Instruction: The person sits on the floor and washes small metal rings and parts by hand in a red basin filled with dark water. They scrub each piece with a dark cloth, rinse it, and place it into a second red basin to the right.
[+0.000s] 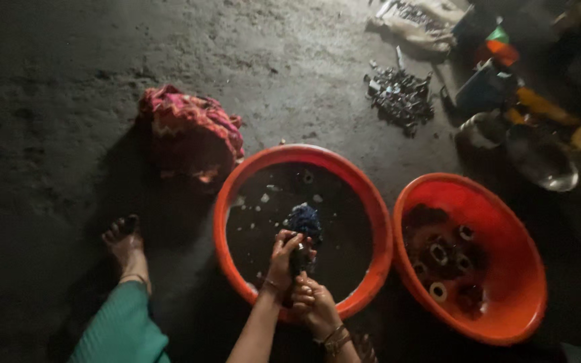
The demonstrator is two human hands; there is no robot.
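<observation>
Two basins sit side by side on the floor [68,81]. Both hands [297,282] meet over the near rim of the left basin [237,195]; the right basin [519,269] holds small round parts [438,254]. A bundled cloth [189,131] lies beyond-left, a pile of metal bits [401,97] beyond.

Looks like a small floor-level workshop, or the work corner of a yard, not a kitchen. The ground is bare, rough concrete floor [68,81], dimly lit. Two orange plastic basins [364,202] sit right on it; one holds dark liquid, the other basin [519,269] holds round metal parts [438,254]. A heap of small dark metal pieces [400,96] lies nearby, plus cluttered containers [485,84] and a crumpled patterned cloth [189,131].
</observation>
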